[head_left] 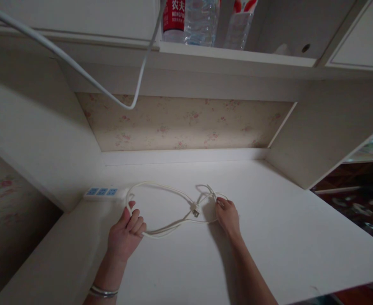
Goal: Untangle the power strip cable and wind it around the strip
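Apparently, the white cable (pixel 173 226) is being gripped by left hand (pixel 125 235) and right hand (pixel 228 217) to spread it between them.

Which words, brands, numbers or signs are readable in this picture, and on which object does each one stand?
"农夫": on the red label in the open shelf.
"NONGFU": on the same label, below.
Smaller line under "NONGFU": too small to read.
Red-and-white label farther right: cut off, nothing readable.
Blue panels of the power strip: marks too small to read.
Cable: no readable text.
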Action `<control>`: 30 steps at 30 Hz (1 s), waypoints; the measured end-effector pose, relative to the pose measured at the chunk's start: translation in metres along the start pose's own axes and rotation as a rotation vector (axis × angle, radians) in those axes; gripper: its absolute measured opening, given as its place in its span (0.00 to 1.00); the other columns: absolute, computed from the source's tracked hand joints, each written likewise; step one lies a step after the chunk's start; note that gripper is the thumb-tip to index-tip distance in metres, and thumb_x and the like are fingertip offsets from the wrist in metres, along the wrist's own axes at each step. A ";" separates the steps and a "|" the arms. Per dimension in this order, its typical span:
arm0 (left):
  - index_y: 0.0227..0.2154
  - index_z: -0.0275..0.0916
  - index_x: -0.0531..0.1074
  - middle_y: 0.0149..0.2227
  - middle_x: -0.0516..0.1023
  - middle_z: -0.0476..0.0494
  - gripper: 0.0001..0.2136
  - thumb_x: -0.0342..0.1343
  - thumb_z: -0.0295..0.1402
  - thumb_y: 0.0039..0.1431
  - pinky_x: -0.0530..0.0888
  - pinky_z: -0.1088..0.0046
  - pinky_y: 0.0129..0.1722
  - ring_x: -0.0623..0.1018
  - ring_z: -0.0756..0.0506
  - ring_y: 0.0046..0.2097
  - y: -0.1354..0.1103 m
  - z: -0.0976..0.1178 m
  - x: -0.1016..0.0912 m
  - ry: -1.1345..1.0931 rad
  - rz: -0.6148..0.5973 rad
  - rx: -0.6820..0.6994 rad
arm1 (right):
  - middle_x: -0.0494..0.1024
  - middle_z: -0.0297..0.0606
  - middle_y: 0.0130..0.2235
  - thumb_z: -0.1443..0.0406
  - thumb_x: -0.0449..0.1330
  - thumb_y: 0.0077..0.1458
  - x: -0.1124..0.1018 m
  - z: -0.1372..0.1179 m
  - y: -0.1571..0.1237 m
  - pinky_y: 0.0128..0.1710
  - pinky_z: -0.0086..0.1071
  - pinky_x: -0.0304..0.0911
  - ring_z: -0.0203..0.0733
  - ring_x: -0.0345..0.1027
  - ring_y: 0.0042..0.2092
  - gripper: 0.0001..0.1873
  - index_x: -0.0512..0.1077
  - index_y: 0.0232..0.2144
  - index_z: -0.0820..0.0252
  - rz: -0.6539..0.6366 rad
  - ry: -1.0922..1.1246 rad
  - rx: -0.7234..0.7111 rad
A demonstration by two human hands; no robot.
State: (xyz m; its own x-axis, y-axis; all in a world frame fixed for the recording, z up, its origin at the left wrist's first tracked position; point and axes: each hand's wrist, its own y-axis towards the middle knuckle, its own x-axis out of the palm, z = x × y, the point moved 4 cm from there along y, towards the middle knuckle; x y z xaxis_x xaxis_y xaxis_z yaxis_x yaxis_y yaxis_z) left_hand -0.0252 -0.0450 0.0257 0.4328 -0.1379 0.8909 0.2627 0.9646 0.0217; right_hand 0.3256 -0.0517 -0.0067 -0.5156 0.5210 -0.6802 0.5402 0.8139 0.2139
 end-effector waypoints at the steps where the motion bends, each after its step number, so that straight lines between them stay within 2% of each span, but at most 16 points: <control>1: 0.42 0.47 0.74 0.18 0.51 0.57 0.09 0.58 0.36 0.58 0.51 0.77 0.18 0.53 0.56 0.18 0.000 -0.001 0.000 0.003 -0.001 -0.008 | 0.72 0.46 0.44 0.59 0.52 0.54 -0.003 -0.004 -0.005 0.39 0.37 0.63 0.46 0.69 0.39 0.20 0.75 0.45 0.58 0.086 -0.023 -0.041; 3: 0.42 0.47 0.74 0.18 0.51 0.57 0.09 0.59 0.36 0.58 0.50 0.78 0.18 0.53 0.56 0.18 0.000 -0.001 0.001 0.015 -0.003 -0.023 | 0.69 0.48 0.44 0.59 0.52 0.55 -0.009 -0.016 -0.016 0.41 0.41 0.63 0.48 0.66 0.41 0.20 0.72 0.46 0.61 0.257 -0.037 -0.128; 4: 0.42 0.47 0.74 0.18 0.50 0.57 0.10 0.59 0.36 0.58 0.50 0.78 0.18 0.53 0.56 0.18 0.000 -0.002 0.002 0.022 -0.006 -0.030 | 0.69 0.48 0.42 0.59 0.52 0.56 -0.011 -0.025 -0.022 0.43 0.42 0.63 0.49 0.65 0.42 0.19 0.72 0.45 0.63 0.302 -0.028 -0.188; 6: 0.42 0.47 0.74 0.18 0.49 0.58 0.09 0.59 0.37 0.57 0.50 0.78 0.19 0.52 0.56 0.18 -0.001 -0.003 0.003 0.044 -0.022 -0.044 | 0.70 0.46 0.40 0.61 0.51 0.57 -0.008 -0.048 -0.032 0.47 0.45 0.61 0.50 0.64 0.45 0.16 0.71 0.43 0.63 0.259 0.027 -0.343; 8: 0.41 0.46 0.75 0.18 0.49 0.58 0.09 0.60 0.37 0.57 0.50 0.78 0.19 0.51 0.56 0.19 -0.001 -0.005 0.005 0.081 -0.062 -0.072 | 0.70 0.47 0.45 0.62 0.53 0.56 0.000 -0.079 -0.040 0.49 0.44 0.61 0.48 0.64 0.47 0.16 0.69 0.46 0.61 0.060 0.115 -0.480; 10: 0.40 0.44 0.75 0.18 0.50 0.58 0.10 0.61 0.38 0.55 0.49 0.78 0.19 0.50 0.56 0.19 -0.002 -0.011 0.007 0.147 -0.123 -0.121 | 0.69 0.46 0.48 0.62 0.56 0.55 0.009 -0.115 -0.047 0.46 0.41 0.63 0.44 0.66 0.43 0.26 0.61 0.57 0.59 -0.238 0.222 -0.522; 11: 0.40 0.43 0.75 0.17 0.50 0.58 0.11 0.61 0.39 0.55 0.49 0.78 0.20 0.51 0.56 0.19 -0.003 -0.015 0.008 0.198 -0.157 -0.152 | 0.71 0.43 0.46 0.61 0.57 0.55 0.014 -0.135 -0.052 0.42 0.38 0.65 0.40 0.67 0.38 0.34 0.54 0.62 0.57 -0.429 0.292 -0.515; 12: 0.39 0.41 0.76 0.17 0.52 0.58 0.11 0.61 0.39 0.55 0.49 0.78 0.20 0.51 0.57 0.19 -0.004 -0.019 0.009 0.262 -0.189 -0.185 | 0.73 0.39 0.42 0.61 0.58 0.55 0.018 -0.154 -0.058 0.37 0.35 0.65 0.37 0.67 0.33 0.38 0.47 0.65 0.55 -0.643 0.383 -0.486; 14: 0.35 0.37 0.76 0.16 0.55 0.57 0.12 0.61 0.41 0.55 0.49 0.78 0.20 0.53 0.57 0.19 -0.006 -0.028 0.012 0.397 -0.251 -0.251 | 0.74 0.35 0.39 0.58 0.54 0.59 0.022 -0.188 -0.073 0.30 0.30 0.65 0.33 0.66 0.28 0.37 0.43 0.66 0.51 -1.005 0.594 -0.365; 15: 0.32 0.35 0.75 0.17 0.58 0.56 0.13 0.61 0.42 0.54 0.49 0.77 0.20 0.54 0.57 0.19 -0.008 -0.032 0.013 0.451 -0.277 -0.274 | 0.74 0.35 0.41 0.57 0.52 0.60 0.022 -0.201 -0.080 0.27 0.28 0.64 0.32 0.66 0.27 0.35 0.44 0.66 0.51 -1.117 0.674 -0.295; 17: 0.25 0.34 0.73 0.18 0.64 0.52 0.16 0.61 0.45 0.52 0.52 0.77 0.20 0.58 0.56 0.19 -0.011 -0.038 0.015 0.510 -0.311 -0.279 | 0.74 0.37 0.43 0.54 0.52 0.60 0.023 -0.218 -0.090 0.21 0.26 0.62 0.30 0.65 0.24 0.33 0.48 0.65 0.50 -1.215 0.740 -0.200; 20: 0.24 0.33 0.74 0.23 0.71 0.46 0.17 0.61 0.46 0.53 0.62 0.75 0.26 0.68 0.52 0.25 -0.014 -0.040 0.018 0.509 -0.310 -0.230 | 0.75 0.36 0.43 0.53 0.56 0.57 0.023 -0.226 -0.096 0.16 0.24 0.59 0.28 0.64 0.20 0.30 0.57 0.59 0.50 -1.160 0.726 -0.189; 23: 0.35 0.35 0.76 0.35 0.76 0.41 0.15 0.60 0.43 0.54 0.68 0.70 0.37 0.73 0.47 0.36 -0.011 -0.037 0.019 0.449 -0.238 -0.150 | 0.73 0.36 0.48 0.54 0.56 0.58 0.006 -0.229 -0.088 0.15 0.22 0.58 0.25 0.63 0.19 0.21 0.63 0.53 0.49 -1.000 0.819 -0.248; 26: 0.43 0.39 0.75 0.44 0.76 0.39 0.16 0.59 0.42 0.55 0.69 0.64 0.47 0.74 0.43 0.45 -0.004 -0.034 0.014 0.494 -0.072 -0.028 | 0.73 0.35 0.49 0.56 0.55 0.60 -0.034 -0.235 -0.072 0.14 0.22 0.56 0.23 0.59 0.17 0.19 0.63 0.53 0.48 -0.820 0.928 -0.337; 28: 0.42 0.39 0.75 0.45 0.76 0.39 0.15 0.60 0.41 0.54 0.67 0.62 0.51 0.73 0.42 0.49 -0.001 -0.036 0.008 0.713 0.009 0.042 | 0.73 0.36 0.48 0.57 0.55 0.60 -0.065 -0.238 -0.058 0.13 0.22 0.57 0.23 0.58 0.17 0.19 0.63 0.53 0.48 -0.728 0.962 -0.400; 30: 0.41 0.41 0.76 0.45 0.76 0.39 0.14 0.60 0.40 0.54 0.66 0.63 0.53 0.72 0.41 0.51 -0.001 -0.040 0.006 1.011 0.021 0.138 | 0.73 0.36 0.48 0.58 0.56 0.60 -0.094 -0.235 -0.043 0.13 0.22 0.57 0.23 0.58 0.17 0.18 0.64 0.53 0.49 -0.636 0.997 -0.440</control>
State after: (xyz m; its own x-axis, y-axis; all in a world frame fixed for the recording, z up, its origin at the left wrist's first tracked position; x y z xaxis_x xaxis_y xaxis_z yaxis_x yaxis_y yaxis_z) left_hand 0.0116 -0.0559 0.0127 0.9786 -0.1840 0.0926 0.1726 0.9777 0.1193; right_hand 0.1944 -0.0755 0.2126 -0.9826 -0.1825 0.0337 -0.1554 0.9081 0.3889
